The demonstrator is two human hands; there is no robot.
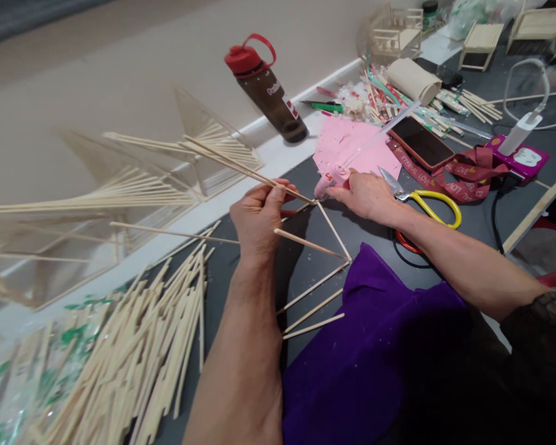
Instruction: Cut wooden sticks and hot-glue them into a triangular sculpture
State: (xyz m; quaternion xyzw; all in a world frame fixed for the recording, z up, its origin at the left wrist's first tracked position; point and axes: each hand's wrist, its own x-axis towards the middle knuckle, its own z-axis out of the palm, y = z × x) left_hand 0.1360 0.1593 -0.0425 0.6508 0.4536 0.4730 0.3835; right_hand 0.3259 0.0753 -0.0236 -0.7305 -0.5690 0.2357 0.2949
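Observation:
My left hand (264,213) pinches a long thin wooden stick (234,164), whose lower end meets a corner of a stick frame (333,230) on the dark table. Other sticks of the frame run under and beside this hand. My right hand (368,194) is closed around a pink glue gun (330,181), its nozzle close to that same corner. A clear glue stick (380,131) extends from the back of the gun. Beneath the gun lies a pink sheet (352,145). One loose stick (312,326) lies partly over purple cloth (366,346).
Many loose sticks (143,346) cover the lower left. Built stick structures (157,198) stand along the wall by a bottle (271,93). Scissors (433,201), a phone (421,142), a red strap (467,179) and a purple charger box (519,157) lie to the right.

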